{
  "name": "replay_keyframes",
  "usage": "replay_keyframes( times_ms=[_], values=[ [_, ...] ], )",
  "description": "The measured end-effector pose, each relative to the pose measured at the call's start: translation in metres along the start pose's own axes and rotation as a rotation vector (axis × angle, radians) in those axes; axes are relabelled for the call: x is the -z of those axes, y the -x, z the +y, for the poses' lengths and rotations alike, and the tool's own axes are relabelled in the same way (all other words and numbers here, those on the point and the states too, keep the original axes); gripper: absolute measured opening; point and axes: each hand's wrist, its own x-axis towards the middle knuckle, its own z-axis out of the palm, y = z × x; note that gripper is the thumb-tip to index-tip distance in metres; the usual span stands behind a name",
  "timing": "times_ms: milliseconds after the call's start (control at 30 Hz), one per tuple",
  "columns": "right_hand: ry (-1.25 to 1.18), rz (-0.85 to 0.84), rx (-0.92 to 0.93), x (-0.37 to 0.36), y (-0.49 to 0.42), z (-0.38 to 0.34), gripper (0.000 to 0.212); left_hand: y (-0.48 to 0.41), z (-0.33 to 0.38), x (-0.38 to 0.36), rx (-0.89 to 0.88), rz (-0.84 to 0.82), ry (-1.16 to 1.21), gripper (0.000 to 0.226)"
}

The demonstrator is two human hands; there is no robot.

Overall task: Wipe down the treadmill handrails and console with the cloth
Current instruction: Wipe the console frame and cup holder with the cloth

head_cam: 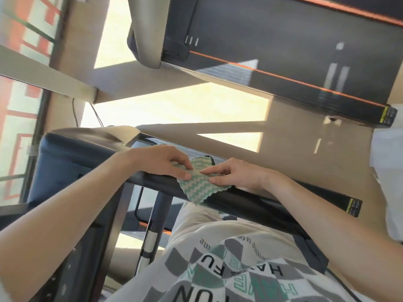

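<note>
A green-and-white zigzag cloth [201, 182] lies draped over the black treadmill handrail [272, 200] that crosses the middle of the view. My left hand [161, 160] presses on the cloth's left edge, thumb and fingers pinching it. From the right, my right hand [235, 174] pinches the cloth's other edge with fingertips and thumb. The two hands nearly touch over the cloth. The dark console [65, 162] sits at the left, partly behind my left forearm.
A second treadmill [283, 53] with an orange-trimmed belt stands beyond, across a sunlit strip of floor [174, 101]. A grey upright [146, 31] rises at its front. Windows [19, 105] run along the left. A white object [390, 171] is at the right edge.
</note>
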Motion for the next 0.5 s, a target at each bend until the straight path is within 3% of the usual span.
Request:
replay_keyframes(
  times_ms=[100,233,333,500],
  values=[
    [0.004,-0.018,0.021,-0.005,-0.019,-0.017,0.036,0.016,-0.015,0.007,0.016,0.028,-0.075,0.037],
    [-0.021,-0.055,0.032,-0.016,-0.042,-0.035,0.017,0.036,-0.035,0.016,0.087,0.055,-0.145,0.041],
    [-0.016,-0.022,0.052,-0.025,-0.062,-0.049,0.038,0.05,-0.048,0.022,0.136,0.095,-0.197,0.043],
    [-0.028,-0.02,0.037,-0.036,-0.093,-0.073,0.036,0.071,-0.076,0.034,0.181,0.098,-0.19,0.044]
  ],
)
